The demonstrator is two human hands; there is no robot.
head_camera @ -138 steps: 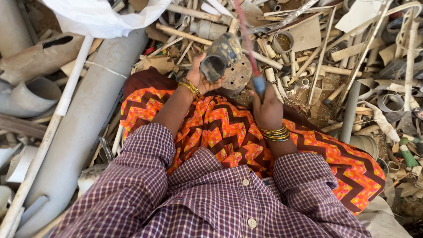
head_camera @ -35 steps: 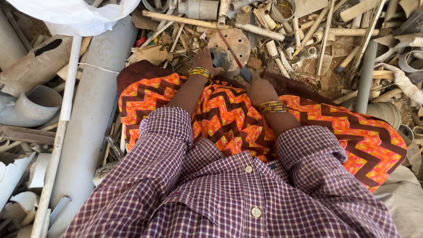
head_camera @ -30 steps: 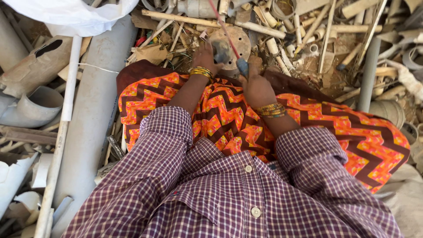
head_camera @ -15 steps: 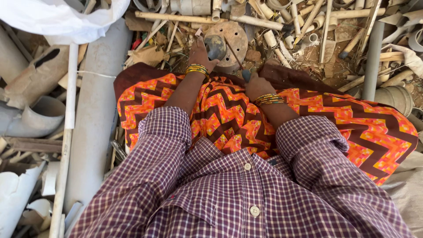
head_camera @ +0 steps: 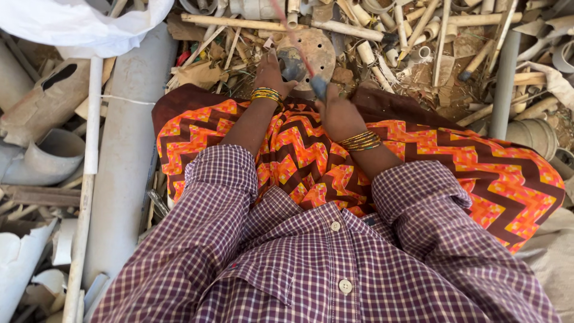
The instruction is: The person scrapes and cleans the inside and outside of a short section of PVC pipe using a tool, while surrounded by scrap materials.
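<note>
Head view looking straight down: a purple checked shirt (head_camera: 335, 269) is seen nearest, then an orange zigzag cloth (head_camera: 311, 155) spread over the lap. Just past it, the left hand (head_camera: 272, 75) is wrapped around a dirty round perforated fitting (head_camera: 311, 54), fingers closed on its near edge. The right hand (head_camera: 338, 113) is clenched tight on the blue handle of a thin red-shafted tool (head_camera: 299, 51), which is tilted up across the fitting. Gold bangles are worn on both wrists. Further out, a heap of cut pipe scraps (head_camera: 418, 42) is piled up, with a big grey pipe (head_camera: 128, 155) lying off to the left.
</note>
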